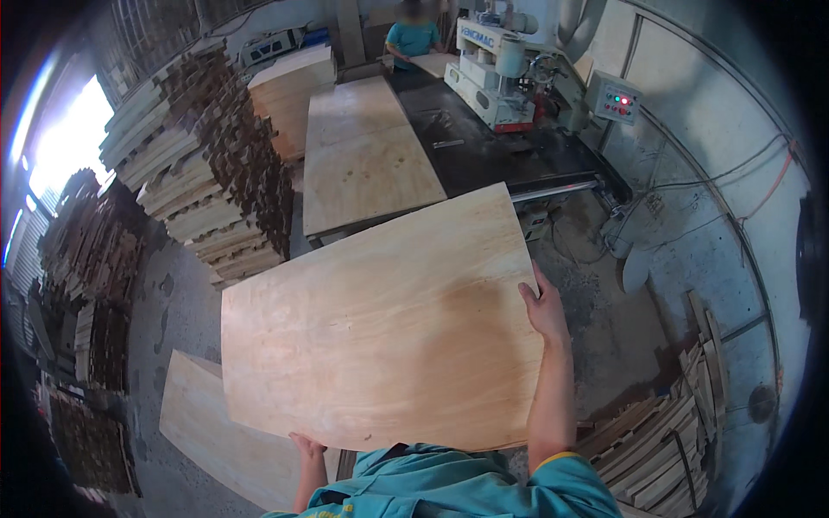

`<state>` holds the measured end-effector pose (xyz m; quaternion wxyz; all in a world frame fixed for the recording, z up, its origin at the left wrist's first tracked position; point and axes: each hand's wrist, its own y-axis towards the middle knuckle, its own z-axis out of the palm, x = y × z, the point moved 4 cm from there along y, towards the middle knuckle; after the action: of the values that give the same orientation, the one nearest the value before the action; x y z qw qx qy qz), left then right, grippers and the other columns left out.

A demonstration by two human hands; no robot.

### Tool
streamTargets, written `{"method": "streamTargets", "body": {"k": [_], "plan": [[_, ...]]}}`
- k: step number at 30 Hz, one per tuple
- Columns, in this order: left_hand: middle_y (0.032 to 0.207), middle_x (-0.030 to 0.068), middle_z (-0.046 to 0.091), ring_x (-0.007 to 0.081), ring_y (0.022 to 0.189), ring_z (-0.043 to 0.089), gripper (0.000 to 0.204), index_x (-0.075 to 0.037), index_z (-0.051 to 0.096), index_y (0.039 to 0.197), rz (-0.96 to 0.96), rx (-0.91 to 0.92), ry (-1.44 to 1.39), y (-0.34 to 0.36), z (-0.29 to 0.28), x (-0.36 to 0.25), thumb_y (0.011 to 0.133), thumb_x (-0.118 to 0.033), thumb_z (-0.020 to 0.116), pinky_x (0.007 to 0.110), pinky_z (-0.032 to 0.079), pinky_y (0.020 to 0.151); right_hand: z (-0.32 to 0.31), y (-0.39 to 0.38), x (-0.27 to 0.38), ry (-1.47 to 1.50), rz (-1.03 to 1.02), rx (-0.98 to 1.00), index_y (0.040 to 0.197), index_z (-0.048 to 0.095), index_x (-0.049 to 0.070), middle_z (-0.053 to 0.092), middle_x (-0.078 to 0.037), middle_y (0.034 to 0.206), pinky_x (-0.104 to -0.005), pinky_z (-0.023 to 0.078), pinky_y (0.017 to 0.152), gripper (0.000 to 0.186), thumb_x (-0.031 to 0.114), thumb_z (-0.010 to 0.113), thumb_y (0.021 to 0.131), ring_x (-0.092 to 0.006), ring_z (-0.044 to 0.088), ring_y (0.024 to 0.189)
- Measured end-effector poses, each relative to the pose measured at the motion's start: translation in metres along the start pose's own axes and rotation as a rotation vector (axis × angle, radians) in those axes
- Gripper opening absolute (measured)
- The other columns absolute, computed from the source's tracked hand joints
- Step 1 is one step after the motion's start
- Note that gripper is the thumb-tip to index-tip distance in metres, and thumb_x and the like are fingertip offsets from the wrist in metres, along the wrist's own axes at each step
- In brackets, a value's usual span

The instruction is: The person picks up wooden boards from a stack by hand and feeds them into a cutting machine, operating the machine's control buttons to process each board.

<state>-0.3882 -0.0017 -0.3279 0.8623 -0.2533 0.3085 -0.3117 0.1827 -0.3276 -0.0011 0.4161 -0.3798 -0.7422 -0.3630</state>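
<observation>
I hold a large light plywood sheet (371, 328) level in front of my body. My right hand (544, 306) grips its right edge with the thumb on the top face. My left hand (309, 449) holds the near edge toward the left, its fingers mostly hidden beneath the board. Another plywood sheet (190, 406) lies lower down at the left, partly covered by the one in my hands. Beyond my board, a long plywood sheet (363, 155) rests on a table beside a black machine bed (561, 160).
A co-worker (410, 39) handles a board behind a white machine (484, 78). A control box (613, 102) sits on the right. Tall wood stacks (190, 164) line the left, with a pale plywood pile (289, 73) behind. Strips (656, 440) lie at lower right; cables (708, 181) hang along the wall.
</observation>
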Motion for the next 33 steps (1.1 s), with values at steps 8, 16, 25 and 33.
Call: {"method": "streamTargets", "body": {"k": [8, 16, 25, 33], "plan": [[0.156, 0.0117, 0.027, 0.0350, 0.139, 0.030, 0.080, -0.012, 0.026, 0.149, 0.073, -0.006, 0.319, 0.100, 0.160, 0.062, 0.092, -0.067, 0.020, 0.055, 0.030, 0.110, -0.108, 0.050, -0.174, 0.118, 0.143, -0.155, 0.140, 0.043, -0.001, 0.059, -0.015, 0.131, -0.0338, 0.042, 0.099, 0.049, 0.011, 0.057, 0.095, -0.0229, 0.056, 0.119], [0.137, 0.0085, 0.047, 0.0306, 0.127, 0.043, 0.067, -0.013, 0.041, 0.137, 0.138, -0.124, 0.619, 0.164, 0.318, 0.220, 0.096, -0.061, 0.019, 0.052, 0.037, 0.106, -0.208, 0.175, -0.365, 0.136, 0.499, -0.251, 0.135, 0.048, -0.001, 0.062, -0.016, 0.122, -0.0324, 0.049, 0.089, 0.045, 0.008, 0.059, 0.092, -0.0203, 0.060, 0.108], [0.051, -0.0034, 0.041, 0.0153, 0.066, 0.045, 0.054, -0.020, 0.044, 0.062, -0.142, -0.059, 0.515, 0.252, 0.409, 0.414, 0.095, -0.062, 0.032, 0.045, 0.045, 0.082, -0.288, 0.385, -0.521, -0.558, -0.095, -0.075, 0.125, 0.057, 0.008, 0.064, -0.007, 0.112, -0.0370, 0.050, 0.089, 0.035, 0.025, 0.060, 0.095, -0.0223, 0.060, 0.103], [0.067, 0.0011, 0.055, 0.0225, 0.076, 0.051, 0.053, -0.017, 0.058, 0.083, -0.092, 0.127, 0.404, 0.267, 0.427, 0.496, 0.097, -0.061, 0.030, 0.047, 0.042, 0.090, -0.251, 0.314, -0.373, -0.556, 0.162, -0.682, 0.116, 0.059, -0.001, 0.059, -0.020, 0.114, -0.0448, 0.045, 0.093, 0.031, 0.015, 0.065, 0.090, -0.0334, 0.054, 0.115]]}}
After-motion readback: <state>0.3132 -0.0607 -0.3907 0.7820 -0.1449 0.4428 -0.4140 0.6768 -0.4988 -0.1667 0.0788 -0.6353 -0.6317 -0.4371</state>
